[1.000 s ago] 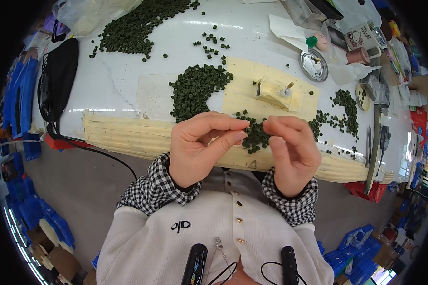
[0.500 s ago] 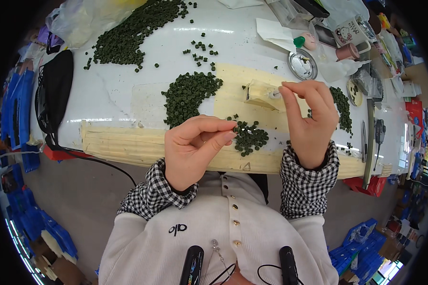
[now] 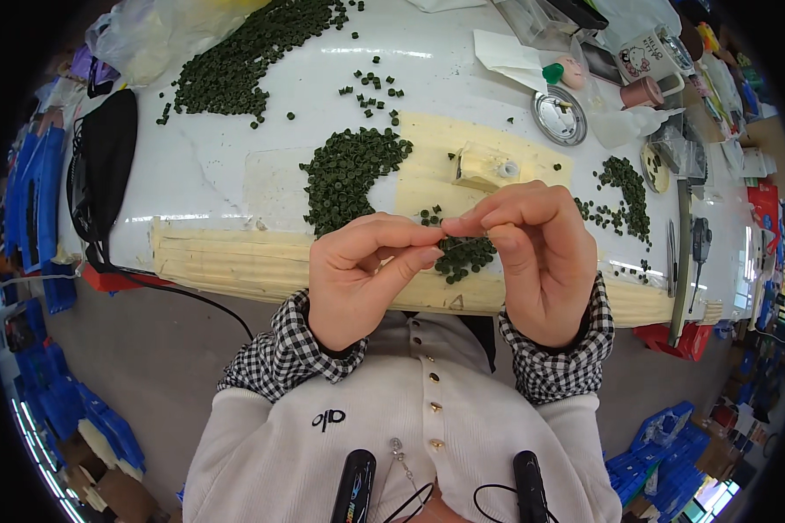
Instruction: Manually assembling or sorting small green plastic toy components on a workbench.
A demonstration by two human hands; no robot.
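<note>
My left hand [image 3: 358, 275] is closed in a pinch, thumb and forefinger pressed together. My right hand [image 3: 541, 261] is also pinched, its forefinger meeting the left fingertips. Whatever the fingers hold is too small or hidden to name; a faint thin line seems to run between the two thumbs. Just beyond and partly under the fingertips lies a small heap of dark green spool-shaped pieces [image 3: 464, 259]. Past my right hand, a tape-covered block [image 3: 478, 168] with a small whitish nozzle or cup [image 3: 508, 169] stands on the cream taped patch [image 3: 427, 187].
A larger pile of green pieces [image 3: 344, 179] lies left of the tape, with another big pile [image 3: 227, 78] at the far left. A round metal lid [image 3: 560, 116], a mug [image 3: 647, 59] and tweezers [image 3: 672, 253] are on the right. A black face mask [image 3: 105, 166] lies left.
My right hand has come away from the tape-covered block, moving left and nearer, and now meets my left fingertips. The left hand has barely shifted.
</note>
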